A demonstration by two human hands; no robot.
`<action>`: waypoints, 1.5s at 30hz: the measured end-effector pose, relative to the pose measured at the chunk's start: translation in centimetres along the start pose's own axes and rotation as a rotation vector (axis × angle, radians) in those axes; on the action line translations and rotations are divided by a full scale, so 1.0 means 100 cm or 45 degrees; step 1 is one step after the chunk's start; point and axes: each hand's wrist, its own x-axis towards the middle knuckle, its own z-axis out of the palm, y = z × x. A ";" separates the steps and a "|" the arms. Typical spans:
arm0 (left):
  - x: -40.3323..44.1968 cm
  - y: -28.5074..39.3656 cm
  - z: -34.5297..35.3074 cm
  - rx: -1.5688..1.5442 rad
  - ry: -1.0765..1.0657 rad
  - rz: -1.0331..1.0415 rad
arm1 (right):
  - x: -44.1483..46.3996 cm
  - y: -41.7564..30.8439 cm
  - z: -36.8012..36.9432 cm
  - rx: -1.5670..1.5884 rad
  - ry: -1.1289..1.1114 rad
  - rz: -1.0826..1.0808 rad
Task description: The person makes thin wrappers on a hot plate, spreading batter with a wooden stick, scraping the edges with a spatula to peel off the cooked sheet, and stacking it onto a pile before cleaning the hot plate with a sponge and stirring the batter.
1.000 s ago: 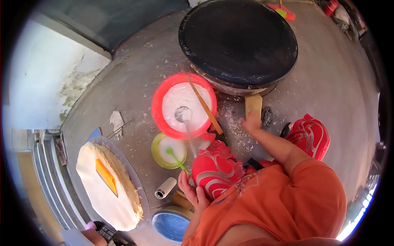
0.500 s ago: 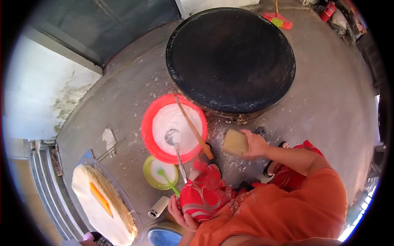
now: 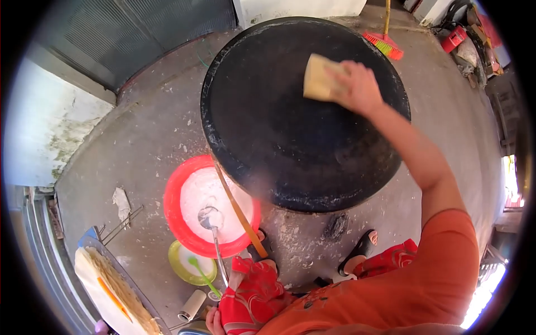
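My right hand (image 3: 360, 86) grips a yellowish block (image 3: 321, 78) over the upper right part of a large round black griddle (image 3: 279, 123). Low in the view, my left hand (image 3: 214, 321) is beside my red patterned trouser leg, mostly cut off and hidden, so its fingers cannot be judged. Near it stands a yellow-green bowl (image 3: 177, 261) of white liquid with a green spoon (image 3: 204, 276). A red basin (image 3: 174, 206) of white batter holds a metal ladle (image 3: 218, 245), and a wooden stick (image 3: 237, 209) lies across its rim.
At the lower left, a stack of thin pale sheets (image 3: 97, 290) carries an orange scraper (image 3: 114, 298). A white roll (image 3: 192, 306) lies near my left hand. A broom (image 3: 385, 44) and a red canister (image 3: 453, 39) are at the upper right. A cloth (image 3: 121, 204) lies on the floor.
My right hand has carried the block from the floor in front of the griddle up over its surface. The view has shifted, and my left hand now shows less at the bottom.
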 end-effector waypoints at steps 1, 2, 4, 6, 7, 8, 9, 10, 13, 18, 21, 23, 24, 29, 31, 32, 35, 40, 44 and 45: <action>0.002 0.000 0.001 0.004 0.004 0.000 | 0.023 0.026 0.019 -0.148 -0.056 0.099; 0.003 -0.002 0.003 0.005 0.009 0.003 | 0.047 0.046 0.027 -0.270 -0.238 0.284; 0.004 -0.001 0.007 0.010 0.017 0.007 | 0.079 0.083 0.048 -0.347 -0.265 0.494; -0.001 -0.003 0.009 0.015 0.037 0.016 | 0.092 0.080 0.047 -0.285 -0.273 0.606; -0.003 -0.004 0.010 0.016 0.044 0.025 | 0.090 0.073 0.049 -0.303 -0.308 0.549; -0.006 -0.005 0.010 0.016 0.047 0.032 | 0.082 0.062 0.043 -0.328 -0.352 0.498; -0.009 -0.007 0.012 0.008 0.059 0.047 | 0.059 0.047 0.031 -0.284 -0.321 0.317; -0.011 -0.008 0.013 0.000 0.071 0.062 | 0.024 0.040 0.028 -0.194 -0.103 0.083; -0.025 -0.017 0.021 -0.011 0.136 0.143 | -0.068 0.007 -0.036 0.186 -0.111 -0.147; -0.059 -0.047 0.039 -0.004 0.218 0.323 | -0.192 -0.084 -0.125 0.482 -0.454 -0.326; -0.041 -0.009 0.030 -0.312 0.295 0.022 | -0.254 -0.151 -0.125 1.192 -0.801 -0.101; -0.050 -0.019 0.032 -0.286 0.312 0.090 | -0.291 -0.179 -0.093 1.045 -0.876 0.087; -0.052 -0.018 0.033 -0.311 0.323 0.084 | -0.311 -0.192 -0.073 0.861 -0.932 0.268; -0.062 -0.017 0.032 -0.391 0.355 0.029 | -0.340 -0.212 0.036 0.853 -0.736 1.118; -0.065 -0.018 0.032 -0.414 0.394 0.024 | -0.356 -0.218 0.068 0.879 -0.672 1.144; -0.066 -0.019 0.032 -0.410 0.400 0.022 | -0.354 -0.222 0.061 0.884 -0.672 1.137; -0.067 -0.023 0.032 -0.436 0.407 0.033 | -0.334 -0.239 0.032 0.707 -0.845 1.189; -0.065 -0.024 0.028 -0.501 0.431 0.030 | -0.321 -0.271 0.044 1.102 -1.004 0.850; -0.066 -0.028 0.028 -0.521 0.424 0.069 | -0.286 -0.341 0.055 1.521 -1.176 1.093; -0.066 -0.029 0.027 -0.497 0.403 0.100 | -0.275 -0.357 0.045 1.524 -1.183 1.073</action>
